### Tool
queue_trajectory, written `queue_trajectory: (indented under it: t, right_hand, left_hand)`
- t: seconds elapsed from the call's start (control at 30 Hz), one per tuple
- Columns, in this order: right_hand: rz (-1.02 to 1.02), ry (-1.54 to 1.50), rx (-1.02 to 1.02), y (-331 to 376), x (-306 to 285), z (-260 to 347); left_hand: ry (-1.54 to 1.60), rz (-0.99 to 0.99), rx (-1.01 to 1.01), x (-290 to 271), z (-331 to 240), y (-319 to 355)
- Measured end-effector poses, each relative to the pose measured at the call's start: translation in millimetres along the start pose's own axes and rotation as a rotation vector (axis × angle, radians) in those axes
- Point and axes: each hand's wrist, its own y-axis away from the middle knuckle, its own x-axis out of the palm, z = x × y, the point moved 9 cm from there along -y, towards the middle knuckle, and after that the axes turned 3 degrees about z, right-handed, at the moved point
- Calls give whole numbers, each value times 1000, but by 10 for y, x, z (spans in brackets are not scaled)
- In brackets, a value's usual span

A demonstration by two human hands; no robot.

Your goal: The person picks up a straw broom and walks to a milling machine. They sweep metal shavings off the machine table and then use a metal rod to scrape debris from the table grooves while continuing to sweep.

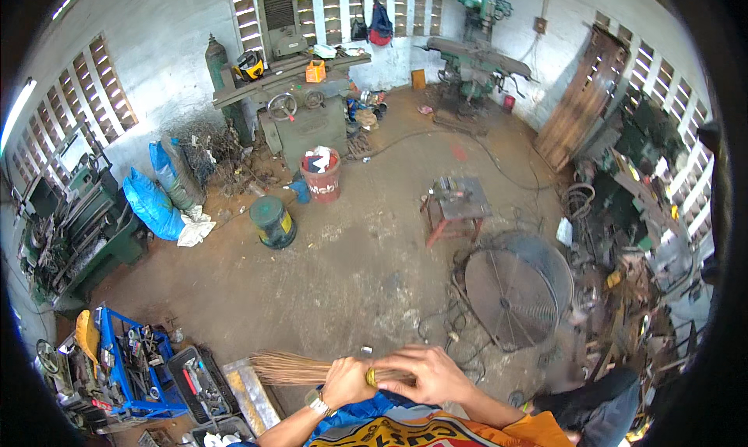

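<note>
A stick broom (290, 367), a bundle of thin brown sticks, lies crosswise in front of my body with its loose ends pointing left. My left hand (347, 383) is closed round the bundle, with a watch on that wrist. Just to its right, a yellow band (371, 378) circles the sticks. My right hand (428, 375) curls over the broom's bound end, fingers above and thumb below. Part of the bundle is hidden under both hands.
A large round fan (510, 297) lies on the right, near a small metal stool (458, 200). Farther off stand a green drum (273, 223) and a red bucket (322, 184). A blue tool trolley (136, 361) is at the lower left. Hoses and cables cross the floor; a person's dark-clad leg (600, 404) shows lower right.
</note>
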Motion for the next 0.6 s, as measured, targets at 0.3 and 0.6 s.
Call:
queue_trajectory:
  t: [0.3,0.6]
  right_hand:
    - [-404,-1315,-74,-2208,-1110,-2490]
    - [-529,-518,250,-4092,-1555,-4150]
  left_hand:
    - [210,-118,22,-1358,1320,-2550]
    - [383,189,316,-2670,1146,-5601]
